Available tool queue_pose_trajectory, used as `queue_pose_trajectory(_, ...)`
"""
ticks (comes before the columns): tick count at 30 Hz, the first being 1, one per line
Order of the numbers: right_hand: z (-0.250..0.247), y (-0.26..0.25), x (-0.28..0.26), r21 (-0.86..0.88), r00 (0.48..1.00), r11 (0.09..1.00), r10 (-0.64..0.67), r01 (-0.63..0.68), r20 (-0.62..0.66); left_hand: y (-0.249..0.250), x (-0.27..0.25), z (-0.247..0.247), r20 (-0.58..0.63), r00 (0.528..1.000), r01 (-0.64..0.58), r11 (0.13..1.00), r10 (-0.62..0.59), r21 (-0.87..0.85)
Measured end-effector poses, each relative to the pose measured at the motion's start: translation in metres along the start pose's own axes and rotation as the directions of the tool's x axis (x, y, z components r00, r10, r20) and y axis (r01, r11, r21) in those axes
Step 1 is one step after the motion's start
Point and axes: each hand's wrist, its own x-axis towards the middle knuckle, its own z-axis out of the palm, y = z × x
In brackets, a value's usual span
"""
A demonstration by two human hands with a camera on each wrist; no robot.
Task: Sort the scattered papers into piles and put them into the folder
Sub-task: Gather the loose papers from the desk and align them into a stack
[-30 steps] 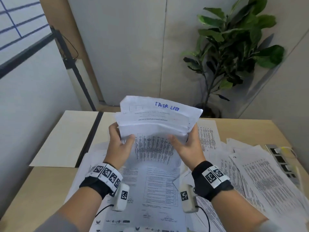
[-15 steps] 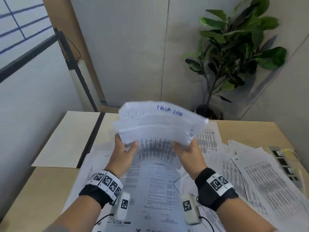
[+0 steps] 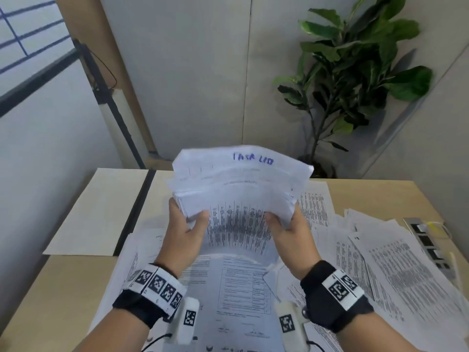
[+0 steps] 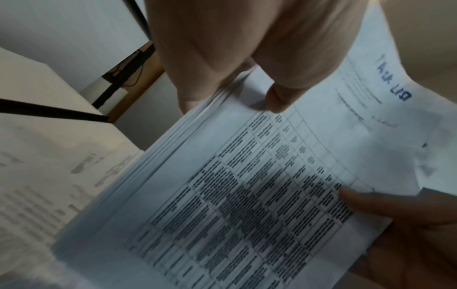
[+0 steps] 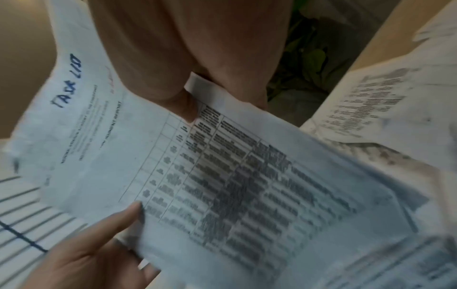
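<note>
Head view: both hands hold one thick stack of papers up off the tabletop, approx. centre of frame; the sheets fan unevenly at the top, w/ blue handwriting "TASK LIST" on the rearmost sheet; the front sheet carries a dense printed table. Left hand grips the stack's left edge, thumb on the front, fingers curled behind; right hand grips the right edge the same way, thumb on the printed face. Left wrist view: thumb presses the front sheet near its top; stacked page edges show beside it; the other hand's thumb touches the opposite side. Right wrist view: blurred, but the right thumb sits on the table print and the sheets bow between the two grips.

Loose papers lie scattered over the tabletop, overlapping, mostly centre and right; a printed form lies flat directly under the held stack, between the forearms. A cream folder w/ a dark spine lies open and flat at far left of the tabletop, apart from the held stack. A strip of small sockets/labels lies at the right edge; detail too small to tell. A potted plant stands behind the tabletop by the wall.
</note>
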Motion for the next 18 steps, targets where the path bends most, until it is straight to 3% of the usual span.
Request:
queue_pose_trajectory(4, -0.003, 0.015, -0.008, -0.071, 0.998, 0.996, 0.05, -0.048, 0.024, -0.011, -0.009, 0.0, 0.007, 0.997, 0.075, 0.997, -0.075, 0.012)
queue_pose_trajectory(10, -0.012, -0.015, 0.004, -0.139, 0.986, 0.977, -0.167, 0.163, -0.019, -0.012, 0.005, -0.003, -0.003, 0.998, 0.056, 0.998, -0.056, 0.001)
queue_pose_trajectory(12, -0.015, -0.024, 0.01, -0.228, 0.952, 0.93, -0.304, 0.288, -0.038, -0.012, 0.01, -0.003, 0.005, 0.998, 0.058, 0.998, -0.058, -0.003)
queue_pose_trajectory(15, -0.024, -0.036, 0.017, -0.39, 0.852, 0.797, -0.521, 0.462, -0.054, -0.015, 0.012, -0.005, 0.017, 0.998, 0.057, 0.998, -0.057, 0.002)
queue_pose_trajectory(18, -0.027, -0.046, 0.021, -0.506, 0.783, 0.676, -0.622, 0.535, -0.002, -0.017, 0.014, -0.006, 0.027, 0.998, 0.055, 0.998, -0.054, -0.006)
